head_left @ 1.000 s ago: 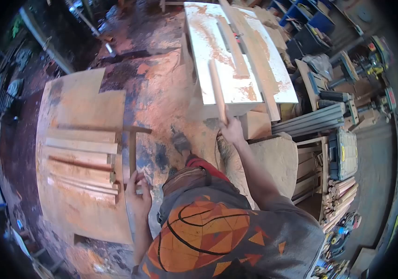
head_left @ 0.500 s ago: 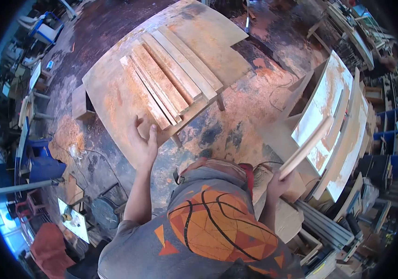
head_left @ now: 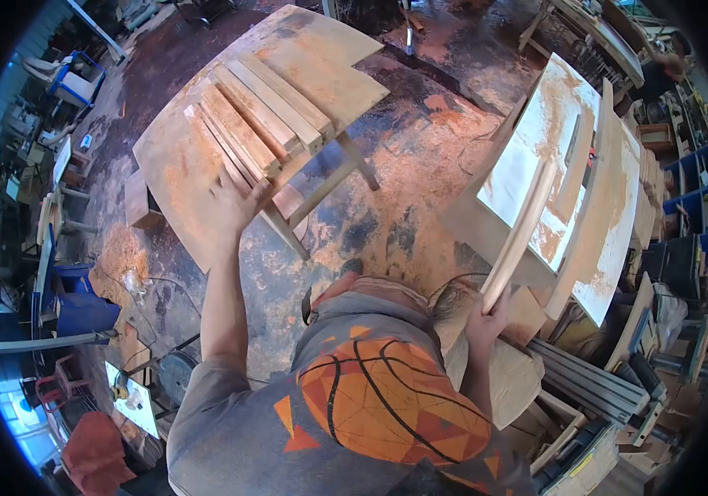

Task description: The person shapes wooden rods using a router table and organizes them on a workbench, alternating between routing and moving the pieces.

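Several wooden strips [head_left: 259, 112] lie side by side on a sawdust-covered board table [head_left: 168, 178]. At their near ends is my left hand [head_left: 236, 202], its fingers apart and its thumb close to the end of the leftmost strips; whether it touches them is unclear. My right hand [head_left: 486, 321] is closed round the lower end of a long, slightly curved wooden piece [head_left: 523, 231]. That piece slants up and away, in front of a white panel dusted with sawdust.
On the right stands the white-topped surface [head_left: 511, 178] with further curved wooden pieces [head_left: 602, 198]. Metal rails [head_left: 590, 380] lie at the lower right. A stool [head_left: 179, 372] and a cable are at the lower left. Sawdust covers the floor.
My left hand has moved forward to the strips' near ends. The table and strips appear further up and left in view. My right hand still holds the curved piece, now more upright.
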`<state>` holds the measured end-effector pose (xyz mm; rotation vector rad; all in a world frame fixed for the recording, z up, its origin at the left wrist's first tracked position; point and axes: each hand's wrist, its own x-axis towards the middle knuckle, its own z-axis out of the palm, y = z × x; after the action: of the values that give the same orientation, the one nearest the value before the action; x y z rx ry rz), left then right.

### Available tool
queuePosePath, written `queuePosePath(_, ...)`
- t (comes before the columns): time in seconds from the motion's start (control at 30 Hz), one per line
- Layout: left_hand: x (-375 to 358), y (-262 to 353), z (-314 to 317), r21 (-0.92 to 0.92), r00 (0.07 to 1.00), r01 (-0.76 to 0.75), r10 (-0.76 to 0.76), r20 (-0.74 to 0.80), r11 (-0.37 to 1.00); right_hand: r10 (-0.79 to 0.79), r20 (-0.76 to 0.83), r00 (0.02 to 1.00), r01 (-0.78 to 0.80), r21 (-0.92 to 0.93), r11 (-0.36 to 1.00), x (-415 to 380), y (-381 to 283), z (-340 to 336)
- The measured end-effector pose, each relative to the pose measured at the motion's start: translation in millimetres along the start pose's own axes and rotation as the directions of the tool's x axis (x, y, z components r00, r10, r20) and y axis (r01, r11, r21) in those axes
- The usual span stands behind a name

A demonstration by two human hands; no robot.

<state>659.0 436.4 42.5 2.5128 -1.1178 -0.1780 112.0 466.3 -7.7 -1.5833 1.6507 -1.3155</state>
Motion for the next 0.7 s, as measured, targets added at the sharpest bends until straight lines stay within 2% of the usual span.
queuePosePath(0.07, 11, 6, 7, -0.001, 0.965, -0.074, 0.072, -0.251, 0.997, -0.025, 0.014, 1.0, 0.025, -0.041, 0.999, -13, 20, -10)
queuePosePath(0.1, 23, -1, 16, 0.013, 0.966, -0.067, 0.068, -0.248, 0.998, 0.066, 0.024, 0.998, -0.066, 0.013, 0.998, -25, 36, -14)
queuePosePath(0.13, 42, -10, 28, -0.133, 0.994, 0.058, -0.07, -0.088, 0.989, 0.159, 0.033, 0.987, -0.161, 0.068, 0.985, -36, 44, -19)
queuePosePath(0.17, 53, -1, 25, -0.261, 0.981, 0.189, -0.175, 0.079, 0.947, 0.163, 0.025, 0.986, -0.165, 0.083, 0.983, -41, 49, -25)
queuePosePath(0.2, 59, 6, 22, -0.257, 0.985, 0.17, -0.157, 0.069, 0.951, 0.123, 0.032, 0.992, -0.124, 0.064, 0.99, -45, 53, -30)
queuePosePath(0.27, 51, 36, 9, -0.382, 0.984, 0.123, -0.061, 0.169, 0.916, 0.086, 0.025, 0.996, -0.087, 0.04, 0.995, -62, 61, -43)
queuePosePath(0.3, 56, 36, 16, -0.386, 0.985, 0.113, -0.052, 0.165, 0.915, 0.075, 0.026, 0.997, -0.075, 0.009, 0.997, -69, 68, -47)
queuePosePath(0.37, 69, 32, 34, -0.226, 0.997, 0.065, -0.071, -0.017, 0.972, 0.059, 0.02, 0.998, -0.059, -0.023, 0.998, -78, 68, -55)
queuePosePath(0.4, 71, 32, 40, -0.205, 0.993, 0.063, -0.082, -0.085, 0.977, 0.082, 0.029, 0.996, -0.08, -0.055, 0.995, -80, 63, -58)
queuePosePath(0.53, 48, 44, 36, -0.343, 0.969, -0.052, -0.037, -0.246, 0.938, 0.096, 0.044, 0.994, -0.087, -0.177, 0.98, -80, 63, -67)
queuePosePath(0.6, 30, 47, 21, -0.452, 0.976, -0.143, 0.049, -0.213, 0.881, 0.073, 0.036, 0.997, -0.065, -0.187, 0.98, -74, 53, -64)
queuePosePath(0.7, 6, 40, 3, -0.583, 0.971, -0.205, 0.236, -0.024, 0.786, 0.036, 0.039, 0.999, -0.029, -0.171, 0.985, -60, 30, -49)
